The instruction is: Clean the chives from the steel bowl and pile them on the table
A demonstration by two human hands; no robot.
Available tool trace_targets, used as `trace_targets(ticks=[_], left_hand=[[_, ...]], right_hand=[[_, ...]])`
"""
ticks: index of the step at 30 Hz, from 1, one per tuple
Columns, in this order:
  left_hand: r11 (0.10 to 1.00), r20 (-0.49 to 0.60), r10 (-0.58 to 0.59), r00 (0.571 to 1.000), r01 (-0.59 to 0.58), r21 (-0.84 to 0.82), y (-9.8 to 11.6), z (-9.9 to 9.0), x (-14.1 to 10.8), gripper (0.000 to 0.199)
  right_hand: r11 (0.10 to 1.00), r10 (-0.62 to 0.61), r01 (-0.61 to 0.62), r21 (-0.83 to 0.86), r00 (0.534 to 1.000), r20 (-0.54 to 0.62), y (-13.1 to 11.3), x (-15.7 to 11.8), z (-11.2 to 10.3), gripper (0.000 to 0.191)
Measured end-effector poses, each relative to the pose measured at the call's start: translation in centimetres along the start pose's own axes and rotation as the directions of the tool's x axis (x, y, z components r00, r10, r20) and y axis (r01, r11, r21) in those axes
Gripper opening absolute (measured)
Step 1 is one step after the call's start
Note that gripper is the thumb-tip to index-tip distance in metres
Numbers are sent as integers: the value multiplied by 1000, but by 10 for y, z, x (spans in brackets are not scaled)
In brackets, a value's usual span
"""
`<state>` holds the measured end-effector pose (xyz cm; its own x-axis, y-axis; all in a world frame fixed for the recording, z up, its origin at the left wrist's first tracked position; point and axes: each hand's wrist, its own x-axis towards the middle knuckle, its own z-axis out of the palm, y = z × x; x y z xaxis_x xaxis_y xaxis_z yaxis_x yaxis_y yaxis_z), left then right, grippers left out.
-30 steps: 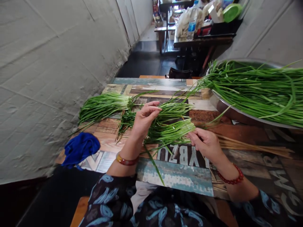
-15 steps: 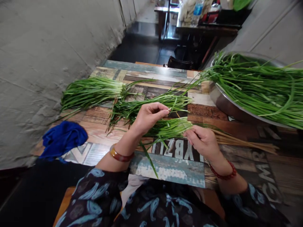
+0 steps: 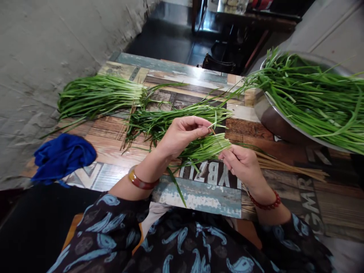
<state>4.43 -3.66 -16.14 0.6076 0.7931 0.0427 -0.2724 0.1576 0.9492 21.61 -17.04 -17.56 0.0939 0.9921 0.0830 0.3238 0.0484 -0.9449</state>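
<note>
My left hand [image 3: 183, 136] pinches a single chive stalk [image 3: 215, 118] between thumb and forefinger, at the tip of a thin bamboo skewer [image 3: 212, 131]. Fingers closed, my right hand [image 3: 241, 163] grips that skewer at the cut ends of a row of chives [image 3: 212, 146]; the skewer's middle is hidden by the stalks and fingers. Just beyond my left hand lies another row of chives [image 3: 182, 115], pale ends to the right. A thicker bundle of chives [image 3: 105, 94] rests farther left on the wood-patterned table [image 3: 199, 193].
A steel basin [image 3: 270, 110] heaped with long chives stands at the right. Loose bamboo skewers [image 3: 292, 167] lie right of my right hand. At the left edge is a crumpled blue cloth [image 3: 65, 155]. A rough grey wall [image 3: 42, 45] borders the left side.
My left hand has brought the chive stalk rightward to the skewer's tip. My right hand keeps its grip near the stalk ends. The camera view has tilted down slightly.
</note>
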Motion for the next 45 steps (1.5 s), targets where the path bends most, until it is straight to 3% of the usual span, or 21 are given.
trace_targets(ticks=[15, 27, 39, 45], left_hand=[[997, -63, 49, 997, -45, 64, 0, -1, 0, 21], [998, -41, 55, 998, -54, 38, 0, 1, -2, 20], [991, -22, 70, 997, -67, 115, 4, 1, -3, 20], [993, -59, 64, 996, -57, 106, 2, -1, -2, 22]], right_hand=[[1000, 1, 0, -16, 1000, 15, 1, 0, 1, 31], [998, -5, 6, -65, 1000, 13, 1, 1, -1, 31], [997, 26, -24, -79, 999, 34, 3, 0, -2, 35], [996, 9, -6, -88, 999, 36, 2, 0, -2, 36]])
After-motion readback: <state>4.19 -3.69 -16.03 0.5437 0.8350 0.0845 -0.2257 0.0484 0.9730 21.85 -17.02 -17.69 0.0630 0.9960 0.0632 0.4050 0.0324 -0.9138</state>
